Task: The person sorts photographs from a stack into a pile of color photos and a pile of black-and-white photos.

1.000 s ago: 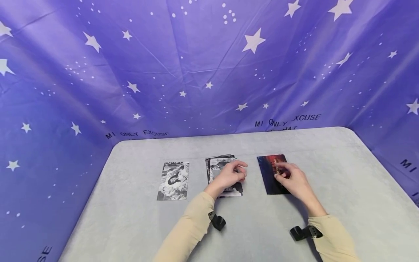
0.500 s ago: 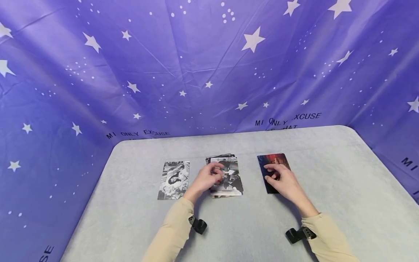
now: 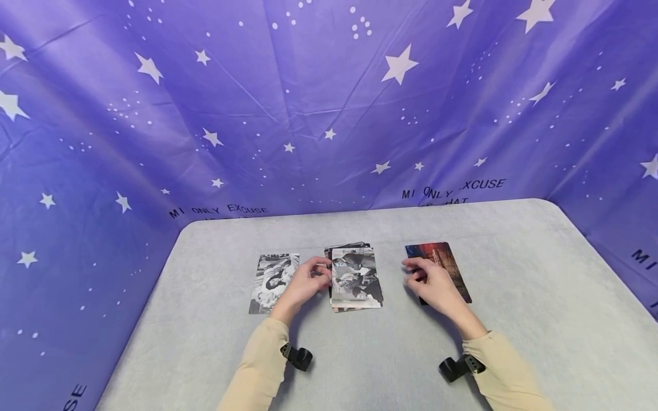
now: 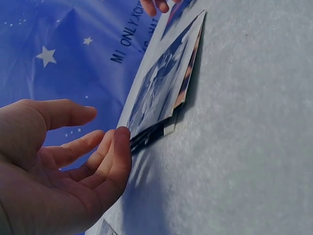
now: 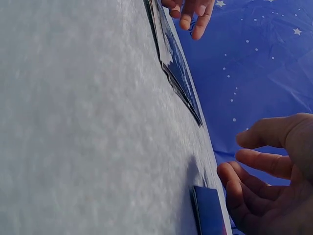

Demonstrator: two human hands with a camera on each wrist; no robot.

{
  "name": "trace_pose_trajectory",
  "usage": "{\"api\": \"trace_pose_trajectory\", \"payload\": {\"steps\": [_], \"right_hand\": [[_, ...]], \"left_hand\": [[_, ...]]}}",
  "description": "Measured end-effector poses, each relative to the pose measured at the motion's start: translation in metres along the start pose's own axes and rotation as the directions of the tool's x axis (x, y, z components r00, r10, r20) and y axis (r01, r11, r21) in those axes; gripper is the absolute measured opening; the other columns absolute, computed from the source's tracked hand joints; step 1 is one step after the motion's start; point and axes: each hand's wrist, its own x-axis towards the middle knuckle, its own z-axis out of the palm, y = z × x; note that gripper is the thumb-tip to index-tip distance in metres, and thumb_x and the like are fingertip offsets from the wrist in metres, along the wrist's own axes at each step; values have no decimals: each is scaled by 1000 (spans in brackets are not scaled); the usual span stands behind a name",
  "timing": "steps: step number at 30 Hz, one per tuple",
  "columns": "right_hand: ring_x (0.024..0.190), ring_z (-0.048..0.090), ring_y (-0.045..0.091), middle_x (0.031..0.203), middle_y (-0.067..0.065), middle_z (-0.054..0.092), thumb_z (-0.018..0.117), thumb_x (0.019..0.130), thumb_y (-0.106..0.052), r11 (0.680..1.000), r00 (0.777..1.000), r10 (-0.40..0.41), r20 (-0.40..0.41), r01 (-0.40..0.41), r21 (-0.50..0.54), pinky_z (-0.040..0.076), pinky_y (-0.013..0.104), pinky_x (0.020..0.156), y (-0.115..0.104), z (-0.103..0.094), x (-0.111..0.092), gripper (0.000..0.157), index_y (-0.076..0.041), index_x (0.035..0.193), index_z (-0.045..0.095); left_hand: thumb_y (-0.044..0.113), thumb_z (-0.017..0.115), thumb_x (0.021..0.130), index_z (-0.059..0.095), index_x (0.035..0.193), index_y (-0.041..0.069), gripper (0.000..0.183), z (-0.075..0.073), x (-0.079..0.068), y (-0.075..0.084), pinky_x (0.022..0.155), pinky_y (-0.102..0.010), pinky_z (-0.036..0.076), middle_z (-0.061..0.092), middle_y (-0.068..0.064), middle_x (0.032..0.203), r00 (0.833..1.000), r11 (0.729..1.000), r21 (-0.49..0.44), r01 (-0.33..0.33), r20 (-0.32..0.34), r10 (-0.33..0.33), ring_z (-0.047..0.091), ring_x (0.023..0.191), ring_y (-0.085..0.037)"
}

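A pile of black-and-white photo prints (image 3: 358, 279) lies on the grey table in the middle, its edges uneven. My left hand (image 3: 307, 279) is at the pile's left edge, fingers loosely bent and gripping nothing. In the left wrist view, one fingertip of that left hand (image 4: 78, 161) appears at the side of the pile (image 4: 164, 81); whether it touches cannot be told. My right hand (image 3: 434, 288) hovers over a dark red-and-blue picture card (image 3: 452, 268), covering its lower left part. Nothing is between the fingers of the right hand (image 5: 266, 181) in the right wrist view.
Another black-and-white photo (image 3: 266, 279) lies to the left, partly covered by my left hand. Bare grey tabletop (image 3: 370, 354) stretches in front of the prints. A purple star-patterned cloth (image 3: 308, 103) hangs behind the table and along both sides.
My left hand has moved left across the central pile to its left edge, uncovering the top photo. The right hand has shifted left over the coloured card, showing more of its right side.
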Motion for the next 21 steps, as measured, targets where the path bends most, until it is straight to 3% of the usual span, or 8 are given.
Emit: {"api": "trace_pose_trajectory", "payload": {"steps": [9,16,21], "right_hand": [[78,60,14,101,15,68,63,80,5,995,998,3,60,-10,102,49,23,70,-10,16,3,34,5,114,64],[75,60,14,99,16,68,61,78,5,993,998,-38,58,32,110,49,23,68,-16,31,6,35,6,112,64],[81,64,19,103,16,67,64,79,3,989,996,-17,88,4,146,51,25,70,-19,36,6,36,6,115,63]], "left_hand": [[-9,56,80,53,120,-13,40,-4,-4,-5,72,-35,55,61,-12,89,1000,999,-50,11,23,-10,59,72,-12],[-9,56,82,50,121,-15,40,-2,-7,0,76,-40,56,60,-25,98,1000,995,-93,25,17,-24,62,74,-18],[-10,56,82,50,120,-16,39,-1,-7,-7,74,-36,56,60,-20,95,1000,992,-123,25,3,-25,61,73,-15]]}}
